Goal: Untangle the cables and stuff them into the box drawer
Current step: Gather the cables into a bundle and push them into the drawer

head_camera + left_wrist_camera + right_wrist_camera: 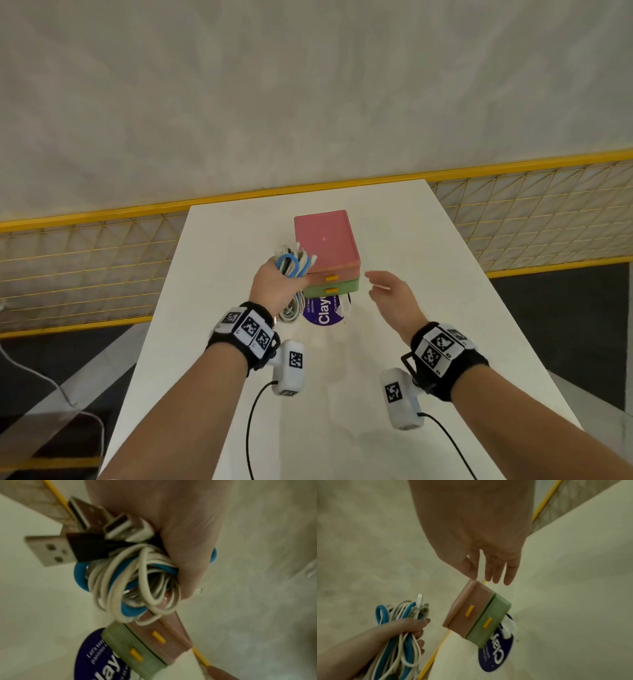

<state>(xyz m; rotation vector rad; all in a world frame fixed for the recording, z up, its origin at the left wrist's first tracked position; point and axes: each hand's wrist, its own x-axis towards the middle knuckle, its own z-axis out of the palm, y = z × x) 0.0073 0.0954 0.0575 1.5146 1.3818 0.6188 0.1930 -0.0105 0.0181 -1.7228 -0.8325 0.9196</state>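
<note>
Left hand (274, 287): fist clenched round the cables (291, 265), held above the table (428, 308) just left of the box (325, 240). Right hand (390, 294): fingers relaxed, holding nothing, near right of the box. Cables: white and blue, wadded, plugs (51, 549) jutting. Box: pink drawer (467, 612) over green drawer (488, 624), both closed, yellow handles. Risks, judged: wad likely still knotted, may not fit; loose loops could snag a handle; a one-handed pull could drag the light box.
</note>
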